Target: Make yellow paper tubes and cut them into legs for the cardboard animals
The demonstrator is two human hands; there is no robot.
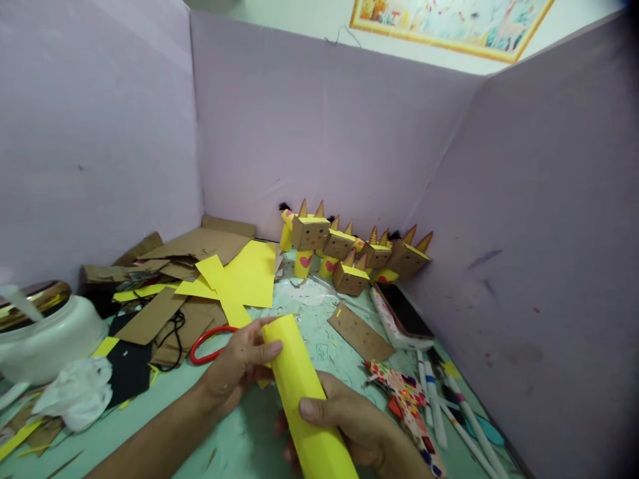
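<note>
Nearest to where I stand is the near end of a yellow paper tube (295, 372), held slantwise over the green tabletop (239, 442), its far end leaning off to the left. Both of the person's hands are on it. Left hand (239, 366) comes in from the lower left, forearm stretched on a long diagonal; the thumb lies across the upper face near the far end, the index finger reaches toward the rim, and the other fingers bend below, partly hidden. Right hand (354, 412) sits closer in — wrist bent from the lower right, thumb pressed flat on top, fingers curled beneath, with blurred fingertips showing past the other side. So both grips are closed about the tube, the right one wrapping further round it; how hard either squeezes, I can't tell.

Just beside the left hand is a red loop handle (194, 352), and beyond it lies yellow paper (254, 273). Past the right hand are a patterned glue gun (399, 386) and some white markers (436, 409) — farther back, cardboard box-headed figures (310, 234) stand along the wall.
</note>
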